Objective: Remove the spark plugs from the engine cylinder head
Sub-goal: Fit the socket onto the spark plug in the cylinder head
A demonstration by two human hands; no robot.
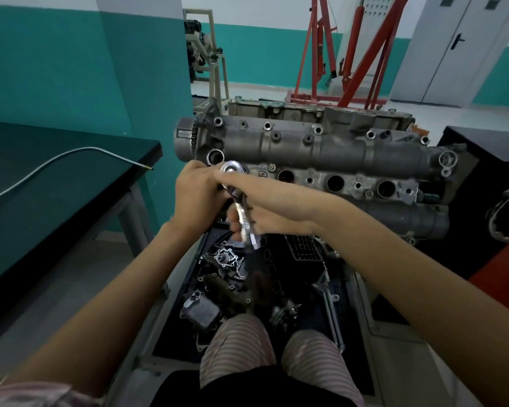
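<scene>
Head view — ratchet (241, 212), no legible markings

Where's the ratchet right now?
Head view, centre: the ratchet is held in both hands, left hand by its head, right hand on the handle, over the cylinder head's leftmost plug well.

An auto workshop: red engine hoist (350, 54), bare engine (321, 151), loose parts tray (362, 304).

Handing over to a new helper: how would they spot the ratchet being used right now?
Find the grey cylinder head in the middle. At its left end, both hands meet over the row of round wells. The ratchet is the shiny tool there, its round chrome head uppermost, its handle running down toward the person.
</scene>
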